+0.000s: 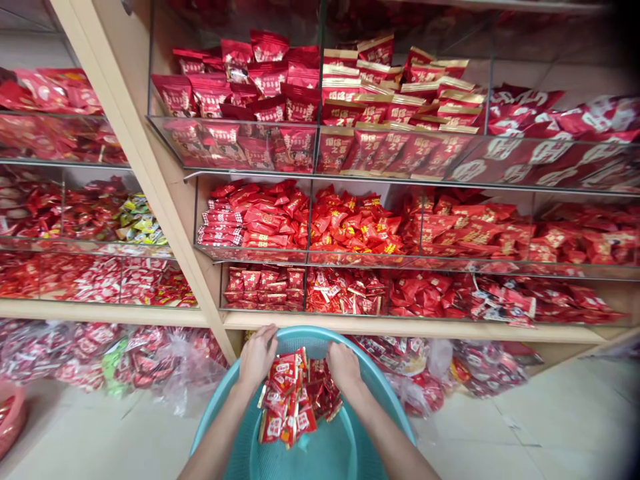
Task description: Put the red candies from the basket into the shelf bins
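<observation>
A large teal plastic basket [367, 357] stands below the shelves, with red snack packets [287, 400] heaped in its far part. My left hand [259, 353] is over the far left part of the basket, beside the packets, its fingers pointing towards the shelf; whether it holds anything is hidden. On the other side of the heap, my right hand [343, 363] is curled with the knuckles up, next to the packets. What lies under its fingers cannot be seen.
Shelves with clear dividers hold red packets [270, 220] in several rows. A wooden post [145, 160] slants at the left. Plastic bags of packets [175, 367] lie on the floor [480, 440] under the bottom shelf. A pink basket [13, 420] is at the left edge.
</observation>
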The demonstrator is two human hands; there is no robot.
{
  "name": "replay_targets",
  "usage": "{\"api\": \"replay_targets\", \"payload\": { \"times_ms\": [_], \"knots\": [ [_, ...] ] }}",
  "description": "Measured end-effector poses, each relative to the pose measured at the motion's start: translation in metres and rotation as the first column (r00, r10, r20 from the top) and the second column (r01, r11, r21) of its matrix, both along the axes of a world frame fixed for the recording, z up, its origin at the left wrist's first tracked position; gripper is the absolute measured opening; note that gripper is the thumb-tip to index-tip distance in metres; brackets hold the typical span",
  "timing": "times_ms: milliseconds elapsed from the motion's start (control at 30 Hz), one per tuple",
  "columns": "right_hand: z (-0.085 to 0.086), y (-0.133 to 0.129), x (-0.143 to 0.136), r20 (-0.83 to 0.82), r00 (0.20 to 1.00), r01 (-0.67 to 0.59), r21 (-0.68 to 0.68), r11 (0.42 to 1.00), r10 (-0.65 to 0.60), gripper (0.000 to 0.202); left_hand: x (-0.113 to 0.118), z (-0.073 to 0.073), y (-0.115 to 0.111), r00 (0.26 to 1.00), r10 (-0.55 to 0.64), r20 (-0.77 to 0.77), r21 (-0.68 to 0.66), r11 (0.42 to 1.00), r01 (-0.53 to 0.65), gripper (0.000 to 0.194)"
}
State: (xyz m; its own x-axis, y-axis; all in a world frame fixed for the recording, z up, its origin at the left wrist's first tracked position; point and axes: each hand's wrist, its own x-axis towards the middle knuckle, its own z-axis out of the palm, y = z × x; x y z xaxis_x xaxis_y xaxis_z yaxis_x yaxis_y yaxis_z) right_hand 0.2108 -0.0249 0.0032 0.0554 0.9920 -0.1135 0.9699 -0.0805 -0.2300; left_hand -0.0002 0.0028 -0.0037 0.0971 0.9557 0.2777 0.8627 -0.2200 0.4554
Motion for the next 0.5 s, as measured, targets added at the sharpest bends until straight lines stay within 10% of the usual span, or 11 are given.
{"api": "replay_targets", "payload": {
  "times_ms": [200,500],
  "knots": [
    [0.022,0.004,0.014,-0.076,0.992,0.114,0.177,0.978,-0.102,0.032,0.000,0.000,0.001,1.000,-0.005,-0.003,0.008,1.000,0.005,0.036],
    [0.042,0.029,0.087,-0.412,0.885,0.444,0.603,0.663,-0.219,0.031,-0.002,-0.005,0.003,1.000,0.001,0.009,-0.005,1.000,-0.001,0.036]
  ]
}}
